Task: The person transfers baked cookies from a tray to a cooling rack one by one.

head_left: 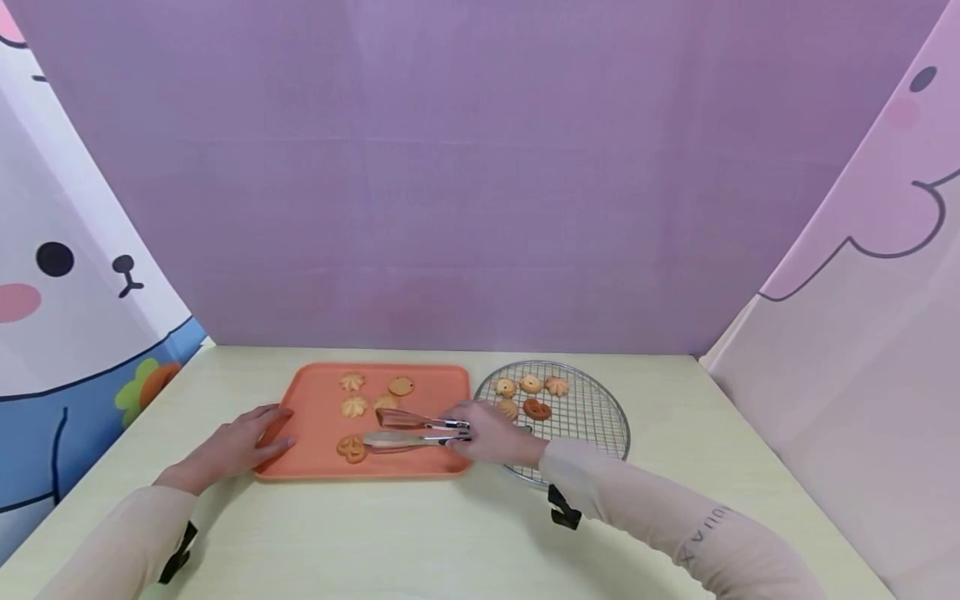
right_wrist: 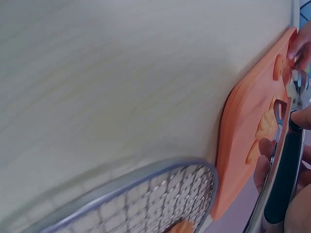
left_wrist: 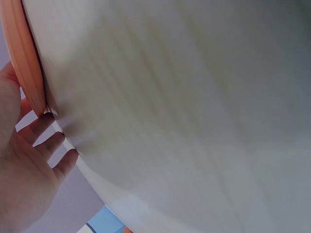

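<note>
My right hand point(head_left: 491, 432) grips metal serving tongs point(head_left: 416, 439) with dark green handle grips, low over the right half of an orange tray point(head_left: 315, 417). The tongs' two ends stand apart with nothing between them; one end is close to a pretzel-shaped cookie point(head_left: 351, 448). Also on the tray are flower-shaped cookies point(head_left: 355, 407), a round cookie point(head_left: 401, 386) and a cookie point(head_left: 386, 403) partly covered by the tongs. At the tray's left edge rests my left hand point(head_left: 238, 443), fingers spread and thumb over the rim; the left wrist view shows several fingertips beside the rim.
Right of the tray lies a round wire cooling rack point(head_left: 592, 417), partly under my right forearm. It bears several cookies point(head_left: 531, 383) and a darker brown pretzel-shaped one point(head_left: 536, 408). A purple wall point(head_left: 465, 183) bounds the pale table point(head_left: 337, 533) at the back; printed panels flank it.
</note>
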Tool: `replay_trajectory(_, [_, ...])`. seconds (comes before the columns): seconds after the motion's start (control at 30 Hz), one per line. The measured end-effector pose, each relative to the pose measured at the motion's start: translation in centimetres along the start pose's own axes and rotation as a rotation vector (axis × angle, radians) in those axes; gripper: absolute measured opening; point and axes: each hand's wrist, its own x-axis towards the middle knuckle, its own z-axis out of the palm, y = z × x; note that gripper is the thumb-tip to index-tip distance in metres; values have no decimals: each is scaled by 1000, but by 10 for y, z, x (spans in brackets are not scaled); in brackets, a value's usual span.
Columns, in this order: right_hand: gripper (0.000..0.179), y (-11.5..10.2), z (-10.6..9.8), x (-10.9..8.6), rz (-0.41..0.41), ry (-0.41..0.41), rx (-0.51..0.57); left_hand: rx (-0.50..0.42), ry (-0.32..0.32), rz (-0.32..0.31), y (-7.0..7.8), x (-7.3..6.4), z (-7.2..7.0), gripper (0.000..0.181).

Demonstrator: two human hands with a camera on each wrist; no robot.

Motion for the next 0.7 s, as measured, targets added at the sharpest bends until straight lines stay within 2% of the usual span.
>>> replay_trajectory(0.2, [38,-11,6,8,42,-31,37,8,18,13,0,-1,0,70])
replay_trajectory(0.7, [37,-22,19,18,25,-28,15,-5,-6,7,1,0,-1,69])
